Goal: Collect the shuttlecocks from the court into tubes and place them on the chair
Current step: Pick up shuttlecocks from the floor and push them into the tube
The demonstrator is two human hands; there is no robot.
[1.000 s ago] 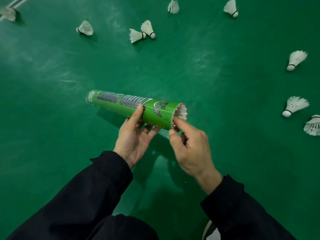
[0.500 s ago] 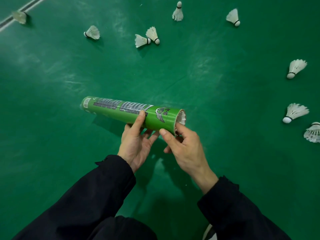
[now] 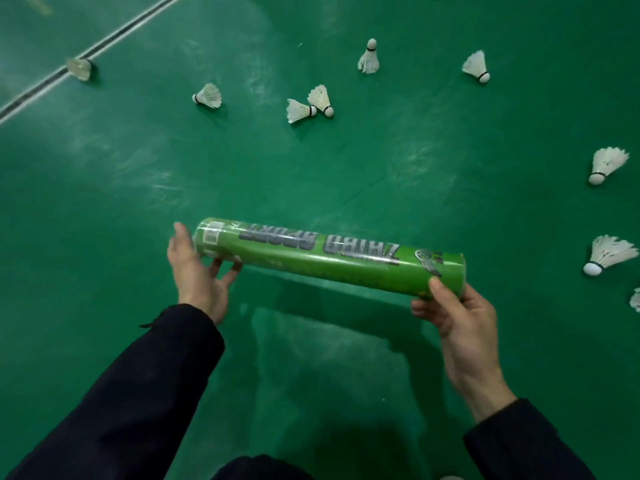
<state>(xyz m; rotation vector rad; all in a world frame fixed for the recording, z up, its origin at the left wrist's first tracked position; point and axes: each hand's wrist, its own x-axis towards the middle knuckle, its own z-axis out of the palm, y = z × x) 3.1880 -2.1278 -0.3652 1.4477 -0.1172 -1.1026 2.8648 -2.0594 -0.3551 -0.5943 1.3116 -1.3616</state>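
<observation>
Tube (image 3: 329, 261) horizontal, right hand (image 3: 457, 317) gripping 3 o'clock end, left hand (image 3: 197, 268) released, steadying 9 o'clock end; shuttlecocks (image 3: 607, 254) await.

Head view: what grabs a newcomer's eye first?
The bright green tube held level across the middle of the frame, the right hand gripping its right end and the left hand open at its left end. Next, the white shuttlecocks scattered over the green court floor: a touching pair at top centre, and more along the right edge.
</observation>
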